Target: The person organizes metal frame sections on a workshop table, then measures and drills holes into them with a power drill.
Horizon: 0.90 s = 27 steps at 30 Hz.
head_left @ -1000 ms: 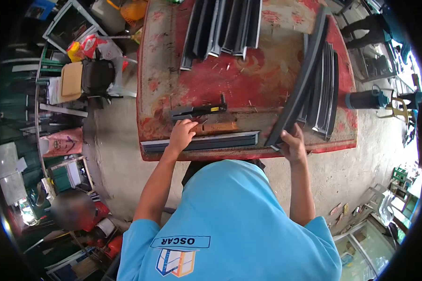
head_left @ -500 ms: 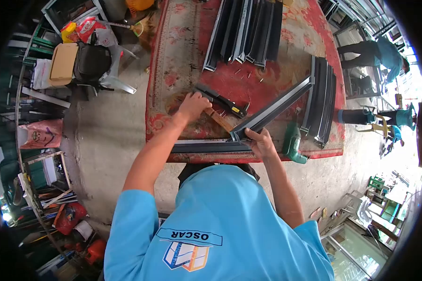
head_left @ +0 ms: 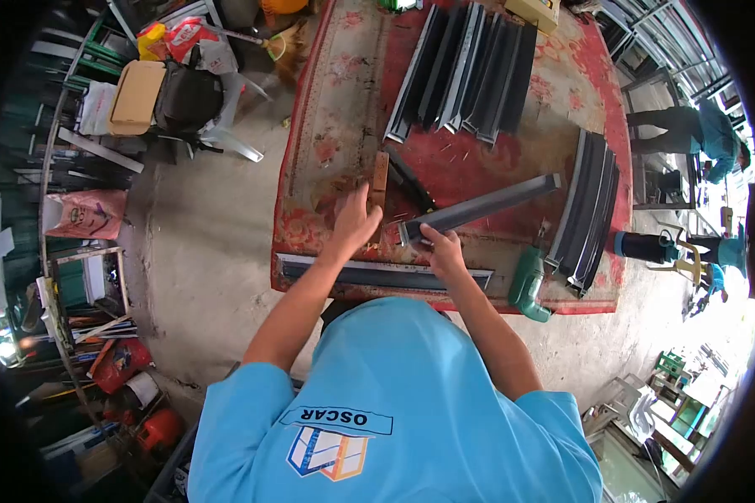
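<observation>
My left hand has its fingers apart beside a brown wooden piece; whether they touch is unclear. In my right hand is the near end of a dark metal profile, which slants up to the right above the red patterned cloth. Along the table's near edge lies another long profile, partly covered by my left forearm. A black tool rests just right of the wooden piece. Right of my right hand is a green drill.
Several dark profiles lie at the table's far side, and another stack at its right. A cardboard box and black bag sit on a chair at left. People are at the far right.
The profile in my right hand has come away from the one along the near edge and swung flatter. My left hand has let go of the wooden-handled tool, which is turned more upright.
</observation>
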Motion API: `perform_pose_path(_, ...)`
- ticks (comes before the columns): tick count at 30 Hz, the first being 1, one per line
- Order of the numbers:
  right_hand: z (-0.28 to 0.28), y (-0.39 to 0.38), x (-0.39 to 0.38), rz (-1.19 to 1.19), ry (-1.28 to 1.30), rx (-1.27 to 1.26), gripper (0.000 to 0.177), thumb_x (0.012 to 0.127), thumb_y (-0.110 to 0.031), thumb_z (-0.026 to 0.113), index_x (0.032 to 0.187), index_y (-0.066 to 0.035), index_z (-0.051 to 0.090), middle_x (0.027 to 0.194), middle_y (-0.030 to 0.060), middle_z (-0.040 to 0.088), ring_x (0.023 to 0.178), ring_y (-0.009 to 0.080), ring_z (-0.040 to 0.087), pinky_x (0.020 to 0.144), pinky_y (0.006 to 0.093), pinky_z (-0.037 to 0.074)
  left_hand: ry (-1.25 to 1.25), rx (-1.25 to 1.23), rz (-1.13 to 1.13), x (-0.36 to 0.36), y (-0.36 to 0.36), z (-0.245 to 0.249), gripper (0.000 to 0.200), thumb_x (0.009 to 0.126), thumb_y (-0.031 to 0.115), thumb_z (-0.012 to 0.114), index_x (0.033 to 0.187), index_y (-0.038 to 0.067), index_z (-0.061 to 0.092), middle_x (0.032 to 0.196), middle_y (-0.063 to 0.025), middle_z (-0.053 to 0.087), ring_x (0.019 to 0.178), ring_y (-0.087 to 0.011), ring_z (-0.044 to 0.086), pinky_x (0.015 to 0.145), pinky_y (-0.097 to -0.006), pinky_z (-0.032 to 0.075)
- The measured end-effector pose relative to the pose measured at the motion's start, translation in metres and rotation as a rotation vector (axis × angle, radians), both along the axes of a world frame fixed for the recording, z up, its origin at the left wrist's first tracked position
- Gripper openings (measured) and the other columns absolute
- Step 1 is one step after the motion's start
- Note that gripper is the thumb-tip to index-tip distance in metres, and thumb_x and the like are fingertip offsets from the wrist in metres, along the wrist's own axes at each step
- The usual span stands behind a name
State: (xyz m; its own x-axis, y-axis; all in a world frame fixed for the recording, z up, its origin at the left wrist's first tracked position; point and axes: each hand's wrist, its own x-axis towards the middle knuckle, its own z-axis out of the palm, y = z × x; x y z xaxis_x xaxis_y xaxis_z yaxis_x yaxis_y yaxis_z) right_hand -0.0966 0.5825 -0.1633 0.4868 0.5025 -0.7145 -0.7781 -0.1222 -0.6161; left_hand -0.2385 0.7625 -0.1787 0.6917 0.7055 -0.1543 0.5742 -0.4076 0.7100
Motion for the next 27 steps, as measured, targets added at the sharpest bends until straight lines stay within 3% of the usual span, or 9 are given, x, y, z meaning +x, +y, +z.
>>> perform_pose_path(2, 0.013, -0.003, 0.006, 0.042, 0.057, 0.001, 0.02, 0.093, -0.007, 0.067, 0.108, 0.002, 0.059, 0.103, 0.014, 0.068, 0.092, 0.03, 0.071, 0.082, 0.0413, 0.063, 0.106, -0.165, 0.028, -0.008, -0.022, 0.008, 0.079, 0.083, 0.028, 0.069, 0.147, -0.005, 0.037, 0.141, -0.029, 0.049, 0.13, -0.0443, 0.05, 0.108, -0.0469, 0.043)
perform_pose_path(10, 0.021, -0.041, 0.029, 0.562, 0.198, -0.177, 0.037, 0.097, -0.02, 0.061, 0.125, 0.004, 0.055, 0.104, 0.0164, 0.068, 0.092, 0.0302, 0.071, 0.078, 0.0406, 0.062, 0.084, -0.037, 0.149, -0.025, -0.028, 0.002, 0.07, 0.079, 0.029, 0.074, 0.138, -0.003, 0.053, 0.132, -0.025, 0.06, 0.121, -0.0401, 0.058, 0.101, -0.0467, 0.049)
perform_pose_path(12, 0.047, -0.038, 0.031, 0.962, -0.77, -0.446, 0.045, 0.089, -0.019, 0.066, 0.13, -0.004, 0.056, 0.118, 0.0159, 0.065, 0.105, 0.0351, 0.067, 0.094, 0.0505, 0.055, 0.068, -0.007, 0.152, -0.036, -0.022, 0.003, 0.069, 0.077, 0.029, 0.075, 0.137, 0.0, 0.055, 0.13, -0.0232, 0.061, 0.118, -0.0394, 0.06, 0.097, -0.0465, 0.051)
perform_pose_path(13, 0.055, -0.037, 0.031, 0.962, -0.765, -0.449, 0.045, 0.089, -0.019, 0.066, 0.13, -0.004, 0.056, 0.118, 0.0159, 0.065, 0.105, 0.0351, 0.067, 0.094, 0.0505, 0.055, 0.093, -0.066, 0.17, -0.039, -0.017, 0.008, 0.068, 0.076, 0.028, 0.076, 0.136, 0.001, 0.056, 0.13, -0.0218, 0.062, 0.118, -0.0393, 0.06, 0.098, -0.046, 0.051)
perform_pose_path(15, 0.065, -0.032, 0.035, 0.974, -1.603, -0.487, 0.057, 0.08, -0.019, 0.071, 0.134, -0.013, 0.057, 0.133, 0.0137, 0.057, 0.127, 0.0381, 0.054, 0.112, 0.0557, 0.037, 0.074, -0.021, 0.147, -0.048, -0.009, 0.006, 0.068, 0.076, 0.027, 0.076, 0.136, 0.001, 0.056, 0.129, -0.0217, 0.062, 0.118, -0.0391, 0.061, 0.098, -0.0458, 0.05)
perform_pose_path(16, 0.063, -0.032, 0.037, 0.98, -1.597, -0.492, 0.057, 0.08, -0.019, 0.071, 0.134, -0.013, 0.057, 0.133, 0.0137, 0.057, 0.127, 0.0381, 0.054, 0.112, 0.0557, 0.037, 0.061, 0.023, 0.127, -0.054, -0.009, 0.004, 0.068, 0.076, 0.027, 0.076, 0.135, 0.0, 0.056, 0.129, -0.0216, 0.062, 0.117, -0.0389, 0.061, 0.098, -0.0456, 0.05)
perform_pose_path(18, 0.054, -0.028, 0.051, 1.067, -2.037, -0.524, 0.063, 0.076, -0.022, 0.074, 0.136, -0.013, 0.056, 0.133, 0.014, 0.053, 0.135, 0.0352, 0.046, 0.118, 0.0555, 0.026, 0.049, -0.007, 0.122, -0.06, -0.009, 0.0, 0.065, 0.077, 0.026, 0.077, 0.133, 0.0, 0.057, 0.131, -0.0221, 0.06, 0.119, -0.0394, 0.059, 0.1, -0.0454, 0.049)
perform_pose_path(21, 0.018, -0.028, 0.086, 1.322, -1.969, -0.422, 0.07, 0.075, -0.022, 0.077, 0.14, -0.014, 0.054, 0.124, 0.0139, 0.056, 0.128, 0.0358, 0.051, 0.116, 0.0544, 0.031, 0.017, -0.024, 0.088, -0.059, -0.006, -0.002, 0.064, 0.078, 0.026, 0.076, 0.133, -0.001, 0.058, 0.133, -0.0233, 0.058, 0.121, -0.0404, 0.057, 0.101, -0.0454, 0.048)
perform_pose_path(27, 0.074, -0.002, 0.08, 1.461, -1.746, -0.299, 0.07, 0.073, -0.029, 0.08, 0.137, -0.015, 0.056, 0.119, 0.0131, 0.06, 0.118, 0.0319, 0.057, 0.106, 0.0489, 0.039, -0.136, -0.011, 0.186, -0.078, 0.02, 0.006, 0.056, 0.084, 0.02, 0.071, 0.134, -0.002, 0.058, 0.128, -0.0231, 0.06, 0.114, -0.0368, 0.062, 0.097, -0.0415, 0.048)
